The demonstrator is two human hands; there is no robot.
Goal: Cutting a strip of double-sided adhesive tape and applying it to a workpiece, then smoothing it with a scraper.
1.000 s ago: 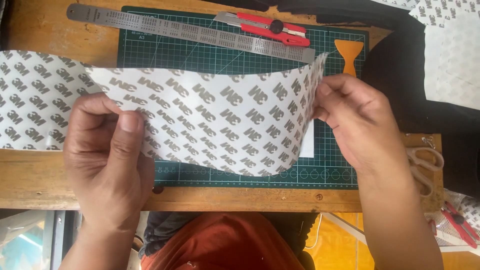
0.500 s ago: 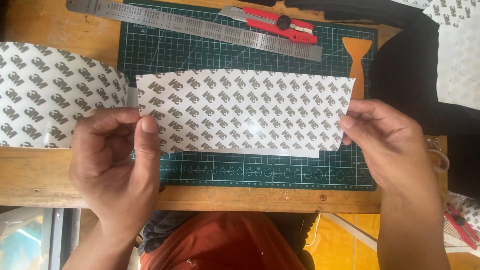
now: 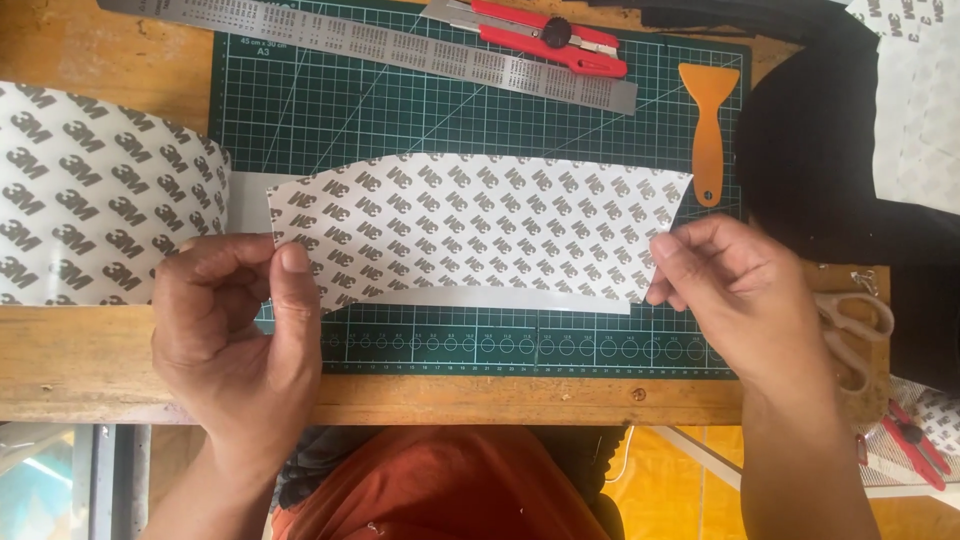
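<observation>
A white cut sheet of adhesive backing paper, patterned all over with grey printed marks (image 3: 480,225), is lying across the middle of the dark green gridded cutting mat (image 3: 300,110), and a plain pale strip is showing along its lower edge. The wide roll of the same patterned paper (image 3: 95,200) is curling over the wooden table (image 3: 80,360) at the left. Above the sheet, a long steel ruler (image 3: 400,45), a red utility knife (image 3: 540,32) and an orange plastic scraper (image 3: 707,125) are resting on the mat. The left hand (image 3: 240,335) is pinching the sheet's left edge between thumb and bent fingers. The right hand (image 3: 740,290) is gripping the right edge, probably by the fingertips, since the contact is partly hidden. Pale-handled scissors (image 3: 850,325) are lying beside that wrist.
</observation>
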